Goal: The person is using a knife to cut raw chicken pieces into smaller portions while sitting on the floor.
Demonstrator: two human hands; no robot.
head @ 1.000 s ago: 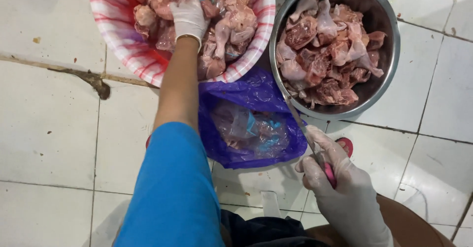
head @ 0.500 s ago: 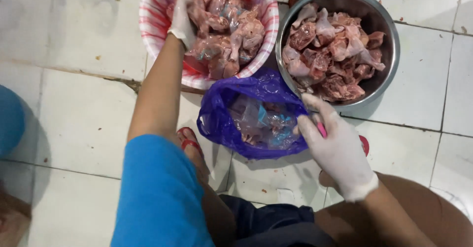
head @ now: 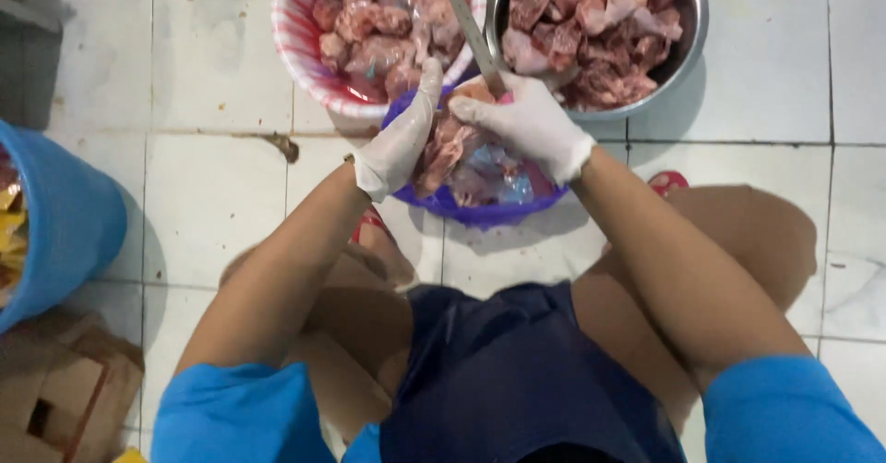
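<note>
One camera only — worn on the person's head, looking almost straight down past the blue sleeves and knees to the tiled floor (head: 212, 195). It sits close: the forearms fill the middle, the striped basin (head: 300, 48) and metal bowl (head: 688, 38) are cut off by the top edge — a blue bucket (head: 65, 223) clips the left.

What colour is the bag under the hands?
Purple bag, seen from the head camera.

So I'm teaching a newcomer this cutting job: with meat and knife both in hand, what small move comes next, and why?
Probably lower the knife blade onto the meat piece. The right hand holds it tip-up between the bowls, while the left hand steadies the meat over the purple bag.
</note>
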